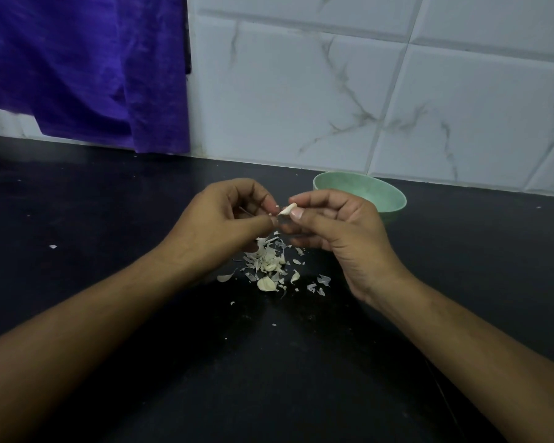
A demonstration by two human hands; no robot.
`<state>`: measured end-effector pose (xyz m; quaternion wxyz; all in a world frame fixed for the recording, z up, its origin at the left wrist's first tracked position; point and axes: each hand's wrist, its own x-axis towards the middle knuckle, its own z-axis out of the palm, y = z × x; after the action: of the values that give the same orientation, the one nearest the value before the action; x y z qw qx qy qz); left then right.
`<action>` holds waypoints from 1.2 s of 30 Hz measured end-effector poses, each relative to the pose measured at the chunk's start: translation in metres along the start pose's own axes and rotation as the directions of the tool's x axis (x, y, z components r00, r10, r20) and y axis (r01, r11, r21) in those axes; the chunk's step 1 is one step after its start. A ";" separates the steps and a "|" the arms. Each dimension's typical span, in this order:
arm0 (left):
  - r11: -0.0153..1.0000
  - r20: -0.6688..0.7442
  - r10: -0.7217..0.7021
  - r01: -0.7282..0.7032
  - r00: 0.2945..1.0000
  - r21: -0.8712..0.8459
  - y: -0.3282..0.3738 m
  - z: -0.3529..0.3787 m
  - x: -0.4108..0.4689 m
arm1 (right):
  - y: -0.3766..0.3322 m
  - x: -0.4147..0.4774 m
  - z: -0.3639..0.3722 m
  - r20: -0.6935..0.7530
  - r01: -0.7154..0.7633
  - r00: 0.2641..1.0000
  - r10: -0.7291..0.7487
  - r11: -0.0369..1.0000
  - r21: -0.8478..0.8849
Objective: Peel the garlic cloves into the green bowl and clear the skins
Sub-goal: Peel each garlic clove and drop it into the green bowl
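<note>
While the garlic clove [288,208] is held up between both hands, just above the pile of skins [269,263], the peel is best nipped at its tip and drawn lengthwise, so flakes drop onto that pile. The right hand [336,231] pinches the clove between thumb and forefinger, its other fingers curled under. The left hand [224,215] draws thumb and fingers together at the clove's left end, apparently on its skin. The green bowl [375,195] stands just beyond the right hand.

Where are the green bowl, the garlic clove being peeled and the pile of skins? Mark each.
green bowl [376,195], head view, bare inner wall.
garlic clove [287,208], head view, pale exposed middle.
pile of skins [266,262], head view, centre of the heap.
</note>
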<state>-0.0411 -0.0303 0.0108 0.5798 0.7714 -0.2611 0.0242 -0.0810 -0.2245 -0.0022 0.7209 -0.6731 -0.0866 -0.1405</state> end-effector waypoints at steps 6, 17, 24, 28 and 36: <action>0.998 -0.030 0.012 -0.010 0.999 0.062 0.000 -0.002 0.000 | 0.004 0.001 0.002 0.018 0.104 0.995 -0.103 0.991 -0.079; 0.993 0.004 -0.087 0.087 0.996 -0.076 -0.003 0.000 0.002 | 0.007 0.002 -0.001 0.059 0.280 0.960 -0.275 0.915 -0.291; 0.991 -0.036 -0.074 0.070 0.997 -0.116 -0.005 0.005 0.000 | 0.010 0.002 0.000 0.066 0.355 0.930 -0.362 0.834 -0.423; 0.994 -0.050 -0.060 0.055 0.997 -0.096 -0.007 0.005 0.000 | 0.010 0.002 0.000 0.081 0.378 0.920 -0.383 0.814 -0.441; 0.999 -0.029 -0.022 0.020 0.999 -0.047 -0.004 0.004 -0.001 | 0.010 0.004 -0.002 0.080 0.360 0.929 -0.362 0.824 -0.438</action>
<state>-0.0416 -0.0329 0.0055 0.6018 0.7598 -0.2448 0.0235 -0.0746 -0.2266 -0.0103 0.5081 -0.7909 -0.1756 -0.2923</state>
